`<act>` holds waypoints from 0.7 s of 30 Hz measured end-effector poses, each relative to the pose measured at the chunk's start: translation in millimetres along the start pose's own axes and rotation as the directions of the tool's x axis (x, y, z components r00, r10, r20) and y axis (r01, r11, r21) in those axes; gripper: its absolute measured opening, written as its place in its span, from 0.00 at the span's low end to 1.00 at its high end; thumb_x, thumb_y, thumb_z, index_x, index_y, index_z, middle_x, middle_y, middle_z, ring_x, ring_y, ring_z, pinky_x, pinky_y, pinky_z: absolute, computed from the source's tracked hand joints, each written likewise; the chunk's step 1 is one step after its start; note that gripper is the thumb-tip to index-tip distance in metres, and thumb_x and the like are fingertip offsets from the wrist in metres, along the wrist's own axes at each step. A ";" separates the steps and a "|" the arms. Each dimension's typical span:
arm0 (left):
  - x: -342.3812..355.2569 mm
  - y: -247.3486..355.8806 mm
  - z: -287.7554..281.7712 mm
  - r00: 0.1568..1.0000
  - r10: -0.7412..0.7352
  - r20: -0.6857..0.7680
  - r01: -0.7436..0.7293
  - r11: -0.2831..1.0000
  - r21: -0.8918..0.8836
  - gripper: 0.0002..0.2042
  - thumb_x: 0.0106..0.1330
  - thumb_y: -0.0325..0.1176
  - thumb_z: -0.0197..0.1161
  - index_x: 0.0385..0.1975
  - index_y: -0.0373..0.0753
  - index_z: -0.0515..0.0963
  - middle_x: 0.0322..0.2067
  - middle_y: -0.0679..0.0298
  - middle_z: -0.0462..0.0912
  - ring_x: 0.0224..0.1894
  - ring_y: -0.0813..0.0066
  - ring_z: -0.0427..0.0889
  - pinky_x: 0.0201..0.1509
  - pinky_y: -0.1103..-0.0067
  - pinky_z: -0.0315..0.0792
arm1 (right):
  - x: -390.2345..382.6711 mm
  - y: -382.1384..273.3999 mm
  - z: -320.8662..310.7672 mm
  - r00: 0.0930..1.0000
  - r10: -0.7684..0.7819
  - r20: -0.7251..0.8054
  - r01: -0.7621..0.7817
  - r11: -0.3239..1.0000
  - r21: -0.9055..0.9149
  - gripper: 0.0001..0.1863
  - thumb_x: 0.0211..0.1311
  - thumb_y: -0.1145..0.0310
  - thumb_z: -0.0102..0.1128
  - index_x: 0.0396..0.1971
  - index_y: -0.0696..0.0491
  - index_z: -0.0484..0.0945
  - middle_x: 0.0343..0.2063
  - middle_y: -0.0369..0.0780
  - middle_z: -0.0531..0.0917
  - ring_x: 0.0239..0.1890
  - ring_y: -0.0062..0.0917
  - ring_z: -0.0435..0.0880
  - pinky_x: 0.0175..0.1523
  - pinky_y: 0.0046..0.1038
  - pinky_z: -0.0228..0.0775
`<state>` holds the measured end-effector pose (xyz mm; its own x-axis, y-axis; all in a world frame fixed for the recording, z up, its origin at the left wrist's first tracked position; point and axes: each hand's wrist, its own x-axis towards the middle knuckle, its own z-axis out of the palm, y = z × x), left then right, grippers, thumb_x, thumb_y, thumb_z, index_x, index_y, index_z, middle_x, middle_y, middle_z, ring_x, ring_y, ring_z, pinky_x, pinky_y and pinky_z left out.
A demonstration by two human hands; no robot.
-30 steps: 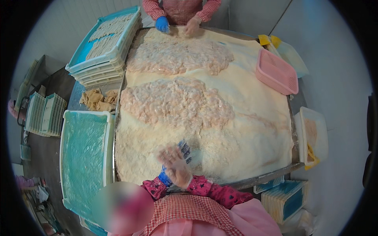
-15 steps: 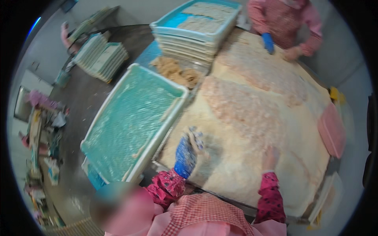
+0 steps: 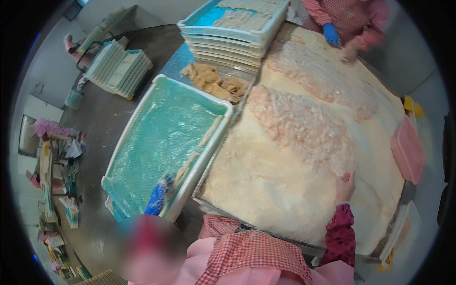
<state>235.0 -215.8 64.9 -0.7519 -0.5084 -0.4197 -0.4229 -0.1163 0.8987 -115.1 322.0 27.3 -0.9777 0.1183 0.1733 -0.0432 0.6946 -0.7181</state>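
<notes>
My left hand (image 3: pixel 160 194), in a blue glove dusted with pale crumbs, reaches into the tray (image 3: pixel 228 105) on the left. Its fingers are blurred, beside a pale crumb-coated strip (image 3: pixel 186 167) along the tray's right side; I cannot tell whether they grip it. Another coated strip (image 3: pixel 211 131) lies farther up that side. My right hand (image 3: pixel 345 189) is at the near end of a heap of pale pink raw meat pieces (image 3: pixel 304 126). Its fingers are curled with the tips together; what they hold, if anything, is hidden. Cream-coloured crumbs (image 3: pixel 256 185) cover the worktop around the heap.
A co-worker's blue-gloved hand (image 3: pixel 331 34) is by a second meat heap (image 3: pixel 323 76) at the far side. Stacked trays (image 3: pixel 225 52) stand at the back left, near a crumpled brown cloth (image 3: pixel 204 78). A pink basket (image 3: pixel 408 149) sits at the right edge.
My left hand has moved left from above the crumbs into the tray. A pale strip now shows beside it. My right hand has shifted slightly right, and its fingers have curled.
</notes>
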 end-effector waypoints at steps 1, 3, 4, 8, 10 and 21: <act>-3.3 18.6 13.1 0.997 -0.011 -0.080 0.018 0.996 0.089 0.25 0.69 0.45 0.43 0.61 0.36 0.56 0.53 0.58 0.68 0.55 0.69 0.66 0.59 0.74 0.59 | -0.9 -10.8 -8.7 0.999 -0.018 -0.034 0.018 1.000 -0.007 0.12 0.43 0.77 0.58 0.32 0.56 0.71 0.26 0.40 0.77 0.31 0.28 0.76 0.38 0.28 0.68; -1.3 20.8 17.5 0.974 0.156 -0.161 -0.122 0.972 0.202 0.21 0.68 0.39 0.47 0.57 0.35 0.62 0.48 0.58 0.72 0.50 0.70 0.69 0.56 0.76 0.62 | -22.0 -38.2 -18.0 0.992 -0.124 -0.015 0.124 0.992 -0.029 0.12 0.42 0.78 0.58 0.32 0.55 0.72 0.25 0.38 0.75 0.30 0.25 0.74 0.38 0.25 0.67; 5.9 17.2 30.6 0.944 0.275 -0.180 -0.232 0.946 0.226 0.20 0.68 0.37 0.47 0.57 0.35 0.63 0.49 0.58 0.72 0.50 0.70 0.70 0.56 0.76 0.62 | -42.8 -49.0 -21.4 0.963 -0.237 0.128 0.229 0.971 0.072 0.12 0.42 0.77 0.58 0.31 0.54 0.73 0.25 0.39 0.75 0.31 0.29 0.76 0.39 0.28 0.68; -3.2 67.3 132.0 0.876 0.477 -0.067 -0.413 0.815 0.408 0.19 0.65 0.33 0.50 0.54 0.34 0.65 0.50 0.55 0.71 0.50 0.66 0.72 0.56 0.74 0.62 | -105.2 -84.4 -34.0 0.580 -0.522 0.625 0.464 0.843 0.273 0.16 0.45 0.75 0.57 0.38 0.53 0.74 0.38 0.43 0.75 0.44 0.37 0.74 0.50 0.33 0.66; 12.8 53.1 180.6 0.839 0.488 0.242 -0.544 0.720 0.431 0.17 0.62 0.34 0.54 0.50 0.34 0.70 0.44 0.54 0.75 0.48 0.62 0.74 0.52 0.70 0.67 | -112.0 -40.4 -42.1 0.870 -0.107 0.482 0.021 0.983 0.182 0.17 0.50 0.74 0.54 0.43 0.55 0.70 0.41 0.45 0.74 0.47 0.35 0.73 0.53 0.32 0.64; 12.9 28.3 391.0 0.455 0.149 0.878 -0.819 0.456 0.347 0.20 0.56 0.37 0.58 0.48 0.39 0.71 0.47 0.50 0.73 0.48 0.54 0.72 0.51 0.67 0.67 | -108.5 -28.0 -69.5 0.993 -0.050 0.108 0.022 0.970 0.241 0.24 0.54 0.73 0.53 0.52 0.58 0.62 0.49 0.46 0.69 0.50 0.34 0.70 0.55 0.29 0.61</act>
<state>15.5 107.9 35.0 -0.8492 0.5003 -0.1691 0.2476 0.6601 0.7092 6.4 339.0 75.4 -0.9909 0.0063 0.1348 -0.1131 0.5056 -0.8553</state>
